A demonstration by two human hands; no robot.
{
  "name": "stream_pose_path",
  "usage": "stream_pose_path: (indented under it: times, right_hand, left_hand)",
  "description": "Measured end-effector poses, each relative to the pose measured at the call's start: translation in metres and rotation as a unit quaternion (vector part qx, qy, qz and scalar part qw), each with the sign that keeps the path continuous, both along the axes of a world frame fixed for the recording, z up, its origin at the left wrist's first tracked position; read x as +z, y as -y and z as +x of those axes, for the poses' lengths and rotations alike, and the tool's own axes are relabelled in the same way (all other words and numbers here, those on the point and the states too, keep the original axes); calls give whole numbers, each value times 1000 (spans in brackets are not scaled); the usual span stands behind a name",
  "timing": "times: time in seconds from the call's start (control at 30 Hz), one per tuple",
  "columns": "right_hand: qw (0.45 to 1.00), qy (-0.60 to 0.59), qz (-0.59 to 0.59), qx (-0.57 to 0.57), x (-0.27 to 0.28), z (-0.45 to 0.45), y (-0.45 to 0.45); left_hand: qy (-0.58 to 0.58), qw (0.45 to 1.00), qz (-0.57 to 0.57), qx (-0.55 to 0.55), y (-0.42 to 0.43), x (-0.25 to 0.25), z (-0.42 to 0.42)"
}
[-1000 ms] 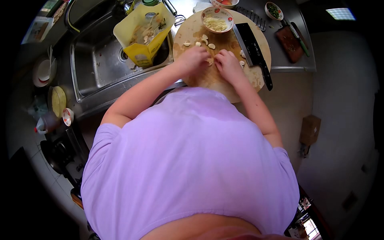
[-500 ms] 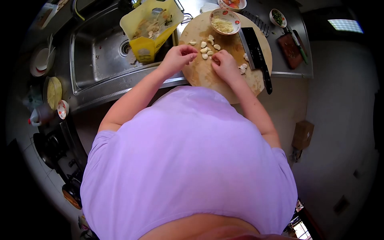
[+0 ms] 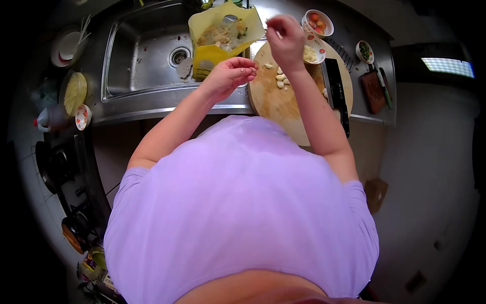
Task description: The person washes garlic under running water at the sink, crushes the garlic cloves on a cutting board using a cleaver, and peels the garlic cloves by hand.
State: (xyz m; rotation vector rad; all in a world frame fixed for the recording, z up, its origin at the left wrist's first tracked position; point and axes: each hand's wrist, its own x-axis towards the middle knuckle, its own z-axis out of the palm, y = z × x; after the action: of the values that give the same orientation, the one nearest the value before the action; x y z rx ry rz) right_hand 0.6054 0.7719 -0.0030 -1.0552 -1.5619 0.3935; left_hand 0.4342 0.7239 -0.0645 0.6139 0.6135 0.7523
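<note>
Head view: the left hand [image 3: 229, 80] is hovering between the steel sink's front edge and the round, pale wooden cutting board [image 3: 269, 100], its fingers bending in toward the thumb; whether it is pinching anything small, I cannot tell. The right hand [image 3: 287, 44] is hanging above the far side of the board, near the rim of the yellow, open-topped bag [image 3: 229, 52], with its fingers curling; its grip is also unclear. Several peeled, cream-white garlic cloves [image 3: 280, 78] are lying on the board between the two forearms. A black-bladed cleaver [image 3: 334, 83] is resting along the board's right side. Behind the right forearm, a white patterned bowl [image 3: 316, 43] is holding chopped pale bits. The bag, containing scraps, is standing at the right end of the steel sink [image 3: 147, 55].
</note>
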Motion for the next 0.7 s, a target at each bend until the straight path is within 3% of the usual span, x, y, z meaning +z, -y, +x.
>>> stream_pose_path:
  times: [0.03,0.1,0.2,0.23,0.3,0.37,0.43,0.57,0.63,0.7]
  right_hand:
    - [999,6,18,34,-9,-13,-20]
    - [975,144,-118,122,-27,-32,-46]
    - [960,215,-148,102,-32,-44,-52]
    - [959,218,-150,105,-32,-45,-52]
    - [978,76,-170,97,-21,-35,-44]
    - [974,81,-198,72,-4,-19,-15]
    - [929,159,-321,92,12,1,20]
    - [936,78,-331,97,-6,42,77]
    - [946,90,-312,-7,2,74,98]
    - [949,151,-247,-124,-24,136,108]
  left_hand:
    - [15,1000,-6,8,-1,-3,-4]
    - [28,999,-13,22,-2,-6,-8]
    - [19,998,-32,58,-2,-5,-12]
    - [23,997,-34,60,-3,-5,-14]
    - [23,996,-37,77,0,-3,-13]
    - [31,996,-36,77,-1,-3,-10]
    - [46,995,-28,86,-1,-4,-3]
    - [4,999,9,45,0,-3,22]
    - [-25,999,25,15,6,-11,41]
    - [-129,978,153,-53,12,-20,60]
